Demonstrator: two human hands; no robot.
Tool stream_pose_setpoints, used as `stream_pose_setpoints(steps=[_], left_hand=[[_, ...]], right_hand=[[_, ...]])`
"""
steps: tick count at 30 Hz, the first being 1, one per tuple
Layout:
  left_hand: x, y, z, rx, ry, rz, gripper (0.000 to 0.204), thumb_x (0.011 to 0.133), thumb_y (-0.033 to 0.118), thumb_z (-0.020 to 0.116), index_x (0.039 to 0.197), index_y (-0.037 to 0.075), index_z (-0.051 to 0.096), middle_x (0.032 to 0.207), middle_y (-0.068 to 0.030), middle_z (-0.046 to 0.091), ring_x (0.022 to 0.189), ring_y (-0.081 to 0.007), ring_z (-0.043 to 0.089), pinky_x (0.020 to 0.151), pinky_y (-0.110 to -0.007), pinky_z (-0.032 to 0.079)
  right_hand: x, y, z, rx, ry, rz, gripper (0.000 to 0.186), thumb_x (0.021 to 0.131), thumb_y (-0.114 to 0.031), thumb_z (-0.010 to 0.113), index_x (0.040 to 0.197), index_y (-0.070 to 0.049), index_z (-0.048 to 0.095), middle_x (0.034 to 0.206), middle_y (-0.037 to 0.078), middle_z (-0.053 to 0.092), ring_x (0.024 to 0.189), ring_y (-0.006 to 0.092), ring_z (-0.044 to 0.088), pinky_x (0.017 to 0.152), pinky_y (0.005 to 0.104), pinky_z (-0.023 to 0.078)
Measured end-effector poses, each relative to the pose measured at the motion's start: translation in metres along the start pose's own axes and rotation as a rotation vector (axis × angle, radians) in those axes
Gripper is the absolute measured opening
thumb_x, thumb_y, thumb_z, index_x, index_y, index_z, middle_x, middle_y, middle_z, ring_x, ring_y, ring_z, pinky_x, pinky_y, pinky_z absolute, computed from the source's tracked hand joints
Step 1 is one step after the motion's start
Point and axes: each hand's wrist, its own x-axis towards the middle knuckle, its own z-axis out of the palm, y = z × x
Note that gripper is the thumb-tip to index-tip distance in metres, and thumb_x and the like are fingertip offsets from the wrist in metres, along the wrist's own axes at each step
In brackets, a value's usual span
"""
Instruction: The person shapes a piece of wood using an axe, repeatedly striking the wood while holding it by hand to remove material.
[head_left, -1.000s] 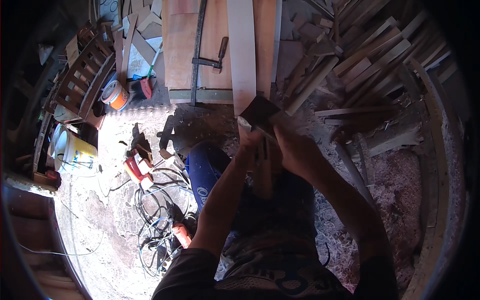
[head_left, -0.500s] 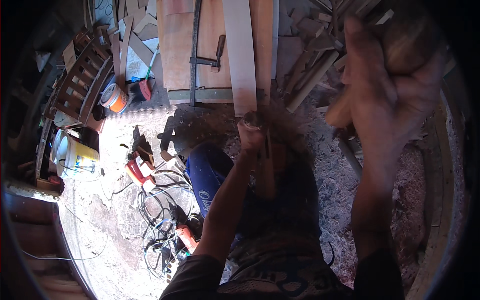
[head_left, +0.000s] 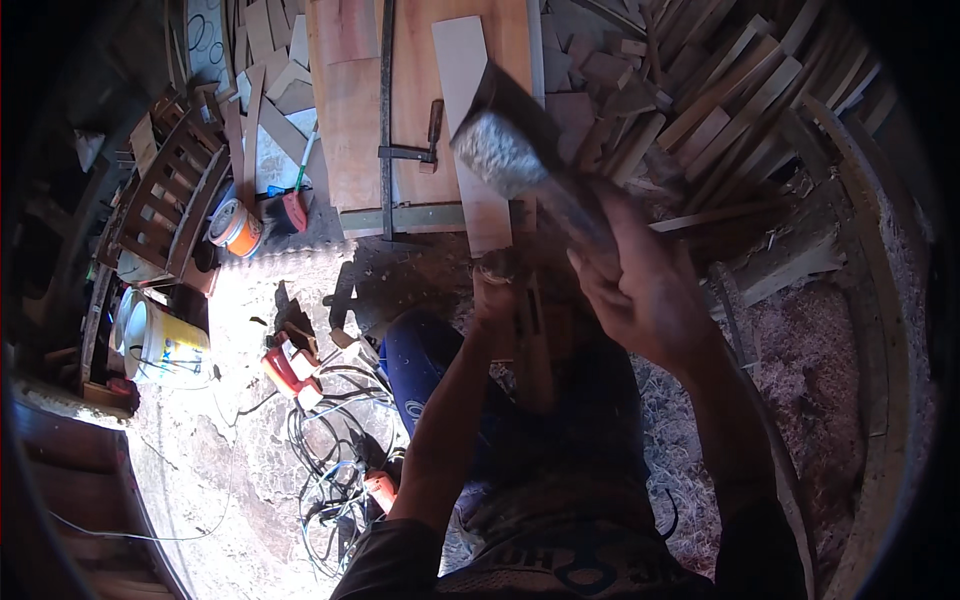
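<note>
Dark block-headed mallet with a pale, roughened striking face (head_left: 512, 155) is in your right hand (head_left: 645, 290), held in the air over the lower end of the long, pale, flat board (head_left: 462, 90). Your right fingers are wrapped round its handle, leaving no visible gap. The head points up and to the left, well apart from your left hand (head_left: 495, 300); this spacing probably gives the head clearance from your knuckles.

Your left hand is closed round a small, round-ended piece (head_left: 497, 268) just beside the near end of the board. Shadow and blur hide most of this piece; its kind cannot be told. The fist probably serves to steady it, with the round end exposed at the top.

Between your thighs, just to the right of your left forearm, is a narrow brown timber with a dark slot (head_left: 535, 355). Your legs, in blue trousers (head_left: 425, 360), flank it, presumably for support; contact cannot be confirmed.

Ahead of you, a dark metal bar clamp with a brown handle (head_left: 387, 110) lies along the wide, reddish-tan wooden panel (head_left: 345, 130). Whether it is tightened cannot be told. Red-and-white power tool (head_left: 290, 370) and tangled black cables (head_left: 300, 435) lie on the floor to your left, apart from both hands.
</note>
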Motion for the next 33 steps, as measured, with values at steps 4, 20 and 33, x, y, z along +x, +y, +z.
stream_pose_setpoints(steps=[4, 20, 33], left_hand=[[-0.012, -0.012, 0.011, -0.007, -0.051, -0.236, 0.016, 0.081, 0.004, 0.070, 0.096, 0.003, 0.069, 0.094, -0.0074, 0.072, 0.085, -0.0175, 0.069, 0.073, -0.032, 0.054], [0.026, -0.029, 0.016, -0.064, 0.042, -0.308, 0.025, 0.083, 0.001, 0.066, 0.108, 0.000, 0.068, 0.107, -0.0107, 0.072, 0.098, -0.0179, 0.069, 0.083, -0.034, 0.053], [0.084, -0.080, 0.017, 0.038, 0.084, -0.515, 0.026, 0.095, 0.025, 0.061, 0.116, 0.010, 0.065, 0.107, -0.0101, 0.068, 0.097, -0.0273, 0.067, 0.094, -0.038, 0.051]], right_hand=[[0.013, 0.008, 0.006, 0.362, 0.420, 0.098, 0.069, 0.078, 0.004, 0.067, 0.140, -0.004, 0.039, 0.097, 0.020, 0.068, 0.073, 0.0344, 0.071, 0.056, 0.0431, 0.055], [-0.015, 0.046, 0.041, -0.092, -0.251, 0.181, 0.061, 0.081, -0.002, 0.064, 0.138, -0.004, 0.041, 0.097, 0.023, 0.066, 0.082, 0.0446, 0.067, 0.073, 0.0505, 0.056], [0.005, 0.100, 0.081, -0.085, -0.305, 0.168, 0.046, 0.076, 0.002, 0.063, 0.119, -0.002, 0.050, 0.096, 0.025, 0.066, 0.089, 0.0433, 0.067, 0.078, 0.0500, 0.055]])
